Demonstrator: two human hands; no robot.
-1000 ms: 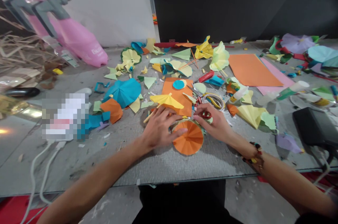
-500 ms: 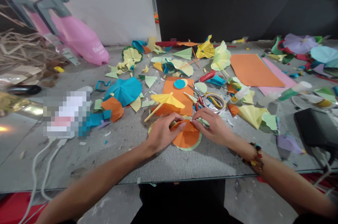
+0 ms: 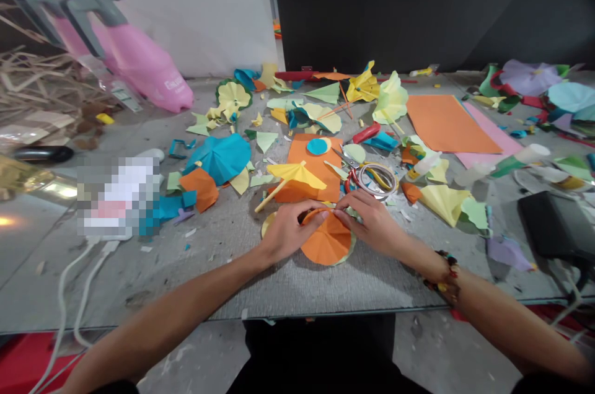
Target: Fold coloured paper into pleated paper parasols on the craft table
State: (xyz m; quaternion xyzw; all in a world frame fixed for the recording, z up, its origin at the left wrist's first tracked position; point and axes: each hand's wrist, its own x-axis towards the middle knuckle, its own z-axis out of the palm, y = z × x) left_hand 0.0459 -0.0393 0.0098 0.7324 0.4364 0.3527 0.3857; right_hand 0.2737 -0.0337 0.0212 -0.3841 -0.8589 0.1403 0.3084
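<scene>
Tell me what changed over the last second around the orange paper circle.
Both hands closed in on the far edge of the orange paper circle: the left hand slid off its top face, the right hand moved in leftward, and their fingertips now pinch that edge, close together. The yellow paper umbrella, the tape ring and the scraps around them lie as before.

Near the table's [image 3: 223,282] front edge, the left hand [image 3: 286,230] and the right hand [image 3: 372,223] pinch the far rim of a pleated orange paper circle [image 3: 328,244] lying flat. Just beyond lie a yellow paper umbrella [image 3: 295,174] and a tape roll [image 3: 380,178]; a pink spray bottle [image 3: 139,69] lies at the far left corner.
</scene>
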